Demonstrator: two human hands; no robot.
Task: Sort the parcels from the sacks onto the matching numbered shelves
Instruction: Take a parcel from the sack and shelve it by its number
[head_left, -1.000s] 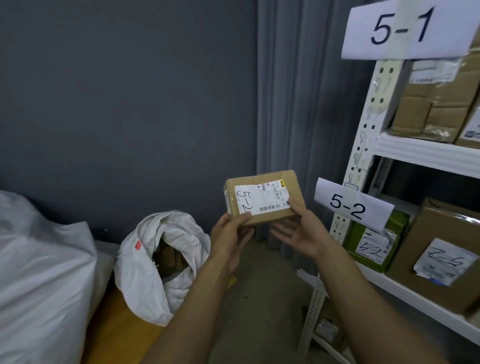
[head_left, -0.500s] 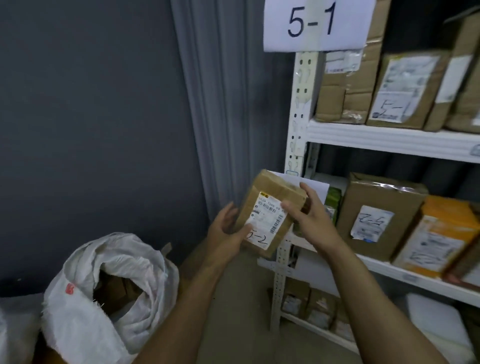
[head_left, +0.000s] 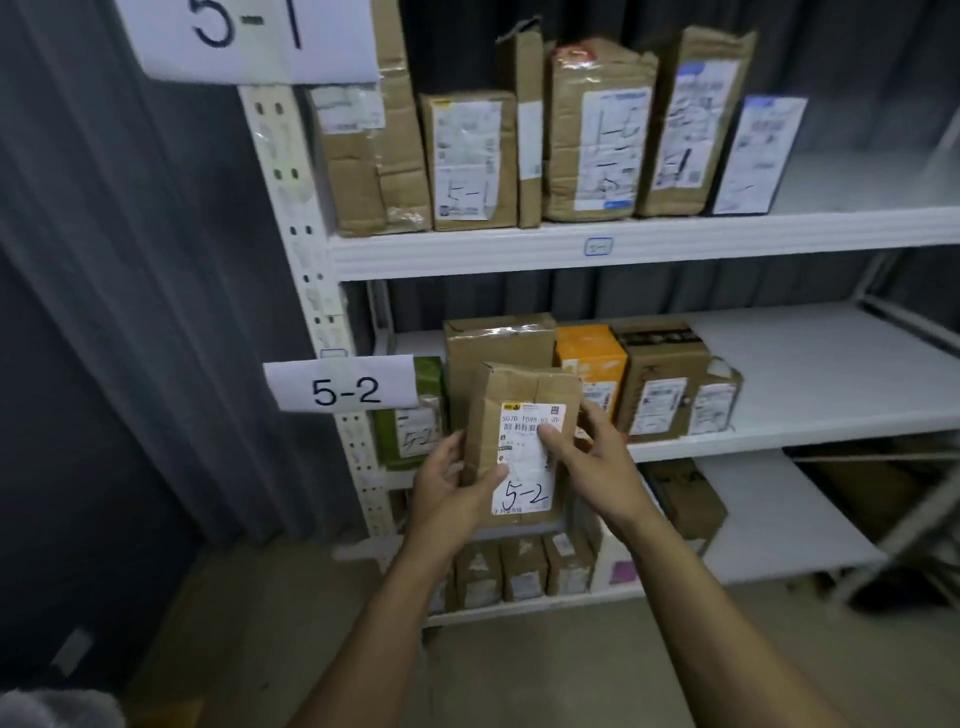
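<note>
Upright between both hands, left hand (head_left: 451, 480) and right hand (head_left: 587, 457) closed around it, the 5-2 parcel (head_left: 519, 441).

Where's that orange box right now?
The orange box stands mid-frame on the 5-2 shelf, between two brown cartons, just behind the parcel held in both hands.

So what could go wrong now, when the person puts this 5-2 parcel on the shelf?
1. The left part of the 5-2 shelf is crowded; pushing the held parcel in there may topple the orange box or its neighbours. The free space is further right.
2. The left hand and right hand hold only its edges, so it could slip.
</note>
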